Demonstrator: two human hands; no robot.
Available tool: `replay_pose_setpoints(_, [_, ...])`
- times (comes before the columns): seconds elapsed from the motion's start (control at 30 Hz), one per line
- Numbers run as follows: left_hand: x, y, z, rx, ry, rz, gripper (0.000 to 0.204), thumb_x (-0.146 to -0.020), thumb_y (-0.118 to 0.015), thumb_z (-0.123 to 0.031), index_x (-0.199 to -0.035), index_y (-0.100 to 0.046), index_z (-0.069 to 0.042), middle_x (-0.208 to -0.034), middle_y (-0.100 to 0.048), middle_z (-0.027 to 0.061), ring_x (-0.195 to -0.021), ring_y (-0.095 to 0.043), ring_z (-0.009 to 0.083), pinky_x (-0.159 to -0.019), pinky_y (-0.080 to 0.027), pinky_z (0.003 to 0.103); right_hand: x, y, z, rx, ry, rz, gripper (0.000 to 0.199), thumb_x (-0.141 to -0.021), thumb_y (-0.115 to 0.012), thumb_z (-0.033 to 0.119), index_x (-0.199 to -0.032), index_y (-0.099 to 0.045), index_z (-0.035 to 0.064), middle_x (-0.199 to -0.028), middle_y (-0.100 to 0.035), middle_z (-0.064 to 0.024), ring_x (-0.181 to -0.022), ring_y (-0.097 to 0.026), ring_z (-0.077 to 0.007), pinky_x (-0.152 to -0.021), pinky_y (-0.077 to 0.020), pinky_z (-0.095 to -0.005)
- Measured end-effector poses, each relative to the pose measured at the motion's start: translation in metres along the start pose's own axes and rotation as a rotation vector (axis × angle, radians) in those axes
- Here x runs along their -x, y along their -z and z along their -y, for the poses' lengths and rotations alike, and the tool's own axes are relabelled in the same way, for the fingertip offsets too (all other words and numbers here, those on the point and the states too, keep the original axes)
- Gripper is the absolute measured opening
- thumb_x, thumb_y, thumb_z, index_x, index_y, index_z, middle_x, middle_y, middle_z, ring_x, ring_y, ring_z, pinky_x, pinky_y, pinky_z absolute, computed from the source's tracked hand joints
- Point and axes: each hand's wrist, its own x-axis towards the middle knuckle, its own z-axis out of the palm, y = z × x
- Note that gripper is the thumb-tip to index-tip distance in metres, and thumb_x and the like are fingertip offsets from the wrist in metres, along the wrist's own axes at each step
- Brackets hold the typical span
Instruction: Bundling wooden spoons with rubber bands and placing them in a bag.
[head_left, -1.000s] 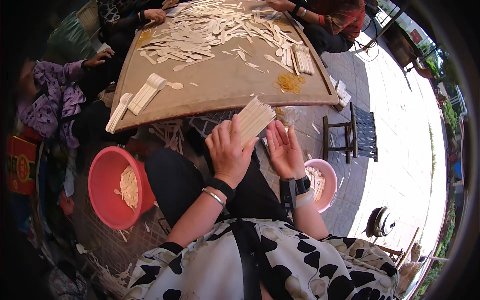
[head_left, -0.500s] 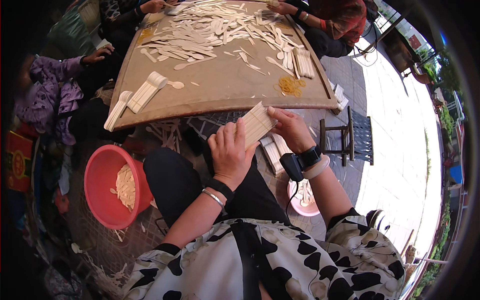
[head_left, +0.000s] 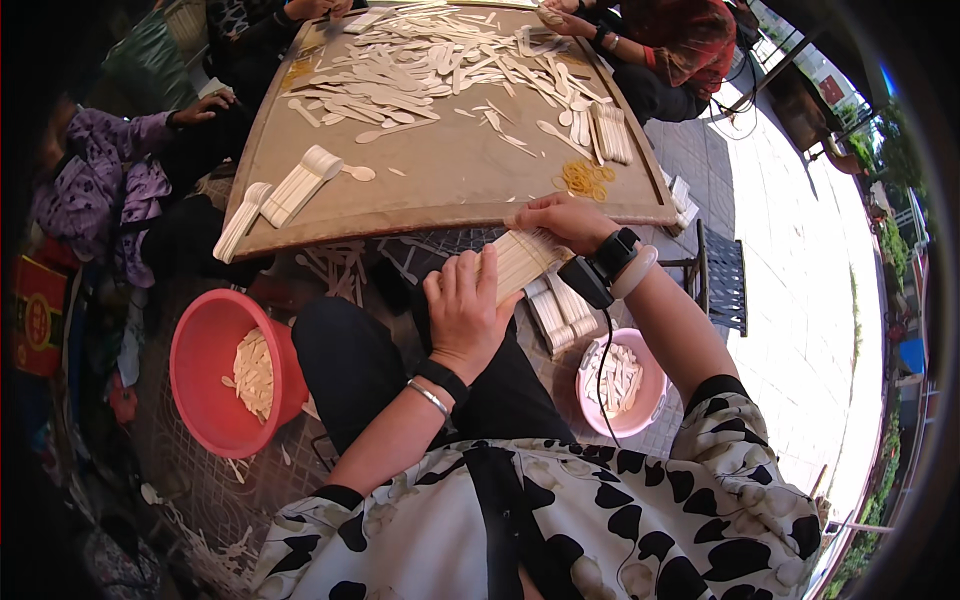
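Observation:
A flat bundle of pale wooden spoons (head_left: pixel 522 264), its handle ends toward the table, is held over my lap just in front of the table's near edge. My left hand (head_left: pixel 466 308) is closed around its lower left side, fingers over the top. At the far end, the bent fingers of my right hand (head_left: pixel 566 222) are closed on the bundle's edge. A thin band seems to cross the bundle near that end; the right hand partly hides it.
Loose wooden spoons (head_left: pixel 400 75) cover the back of the brown table (head_left: pixel 420 180). Yellow rubber bands (head_left: pixel 585 180) and spoon stacks (head_left: pixel 300 186) lie nearer. A red tub (head_left: pixel 205 420) and a pink bucket (head_left: pixel 590 410) hold wooden pieces. More bundles (head_left: pixel 560 312) sit beside my knee. Other people sit around the table.
My right hand has moved over the top of the bundle's far end, its wrist turning and its forearm swinging right. The pink bucket shows more fully. My left hand keeps its hold.

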Motion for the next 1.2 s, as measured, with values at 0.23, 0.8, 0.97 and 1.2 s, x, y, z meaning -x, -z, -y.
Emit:
replay_pose_setpoints(0.23, [-0.018, 0.017, 0.018, 0.224, 0.020, -0.018, 0.062, -0.082, -0.078, -0.027, -0.134, -0.056, -0.002, -0.118, -0.058, 0.0133, -0.107, -0.056, 0.0281, -0.089, -0.044, 0.040, 0.003, 0.014, 0.022, -0.198, 0.201, 0.315, 0.044, -0.092, -0.057, 0.018, -0.130, -0.057, -0.0050, -0.127, -0.065, -0.0172, -0.120, -0.060, -0.0229, -0.105, -0.0441, -0.0351])
replay_pose_setpoints(0.8, [-0.193, -0.003, 0.141, 1.277, 0.470, 0.041, 0.037, -0.093, -0.071, -0.013, -0.126, -0.064, 0.002, -0.111, -0.071, 0.0051, -0.100, -0.065, 0.0105, -0.093, -0.051, 0.025, -0.095, -0.009, 0.106, 0.096, 0.555, -0.101, 0.037, -0.083, -0.080, 0.018, -0.115, -0.071, 0.0006, -0.105, -0.073, -0.0041, -0.096, -0.063, -0.0118, -0.089, -0.0474, -0.0293])
replay_pose_setpoints(0.97, [-0.190, -0.028, 0.163, 1.282, 0.528, 0.021, 0.033, -0.093, -0.070, -0.009, -0.124, -0.065, 0.003, -0.110, -0.070, 0.0042, -0.098, -0.064, 0.0096, -0.090, -0.051, 0.025, -0.109, -0.014, 0.098, 0.024, 0.536, -0.068, 0.037, -0.086, -0.079, 0.022, -0.116, -0.072, 0.0020, -0.104, -0.073, -0.0049, -0.094, -0.063, -0.0100, -0.086, -0.0485, -0.0281])
replay_pose_setpoints(1.2, [-0.177, -0.035, 0.174, 1.219, 0.497, 0.121, 0.024, -0.094, -0.067, -0.007, -0.117, -0.067, 0.002, -0.106, -0.070, 0.0045, -0.095, -0.064, 0.0096, -0.087, -0.051, 0.025, -0.121, -0.016, 0.074, -0.021, 0.534, 0.027, 0.036, -0.092, -0.074, 0.022, -0.123, -0.070, 0.0037, -0.109, -0.072, -0.0039, -0.098, -0.063, -0.0092, -0.089, -0.0487, -0.0276])
